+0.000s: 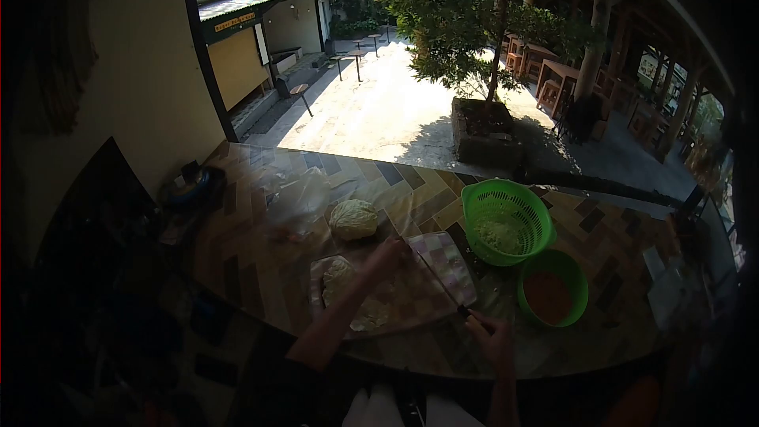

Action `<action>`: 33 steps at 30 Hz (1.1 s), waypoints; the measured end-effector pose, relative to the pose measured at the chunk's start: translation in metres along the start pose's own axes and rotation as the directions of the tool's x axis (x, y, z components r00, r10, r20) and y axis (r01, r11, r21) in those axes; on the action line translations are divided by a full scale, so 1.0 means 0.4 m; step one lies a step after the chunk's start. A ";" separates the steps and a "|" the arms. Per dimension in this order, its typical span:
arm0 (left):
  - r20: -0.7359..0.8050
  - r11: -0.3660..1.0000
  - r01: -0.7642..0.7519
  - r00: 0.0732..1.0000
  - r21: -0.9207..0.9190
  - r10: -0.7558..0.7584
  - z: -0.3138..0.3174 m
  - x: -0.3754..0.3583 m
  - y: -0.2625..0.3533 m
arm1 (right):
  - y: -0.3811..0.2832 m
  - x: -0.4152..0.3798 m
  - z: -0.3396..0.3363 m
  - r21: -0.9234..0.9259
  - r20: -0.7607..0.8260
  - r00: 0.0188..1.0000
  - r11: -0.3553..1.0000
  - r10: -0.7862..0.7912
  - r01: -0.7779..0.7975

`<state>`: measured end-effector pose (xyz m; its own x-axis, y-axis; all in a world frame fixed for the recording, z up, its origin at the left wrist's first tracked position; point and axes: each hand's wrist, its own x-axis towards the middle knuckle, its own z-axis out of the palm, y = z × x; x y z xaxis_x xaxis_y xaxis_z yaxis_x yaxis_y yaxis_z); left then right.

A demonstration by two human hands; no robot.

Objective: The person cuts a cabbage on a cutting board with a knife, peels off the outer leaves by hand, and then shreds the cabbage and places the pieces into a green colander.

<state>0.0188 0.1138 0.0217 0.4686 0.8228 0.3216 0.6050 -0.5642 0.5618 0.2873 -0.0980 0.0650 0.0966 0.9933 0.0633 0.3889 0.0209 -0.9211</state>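
Observation:
My right hand [492, 338] is wrapped round the handle of a long knife [437, 277], low at the front of the table. The blade slants up and left across a checkered cutting board [457, 273]. My left hand [386, 258] reaches over the board, its fingers closed at the far end of the blade. Under my left forearm lies a cut piece of cabbage [338, 274], partly hidden, with loose leaf bits [370, 316] near the board's front edge. A whole pale cabbage [353, 220] rests just behind the board.
Right of the board stands a green colander [545, 213] with pale shreds inside. In front of it, a green bowl [583, 289] holds something orange. A clear plastic bag [300, 196] lies at the back left of the tiled table [247, 269]. Dark items [190, 186] sit at the left edge.

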 end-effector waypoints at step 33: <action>0.310 0.966 -0.258 0.921 0.031 0.236 -0.070 0.016 0.023 | -0.007 -0.023 -0.008 0.004 0.022 0.994 0.995 0.103 -0.103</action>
<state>0.0094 0.1159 0.0504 0.7739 0.6034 0.1920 0.4835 -0.7589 0.4361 0.2882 -0.1075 0.0684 0.1161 0.9924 -0.0401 0.3730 -0.0809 -0.9243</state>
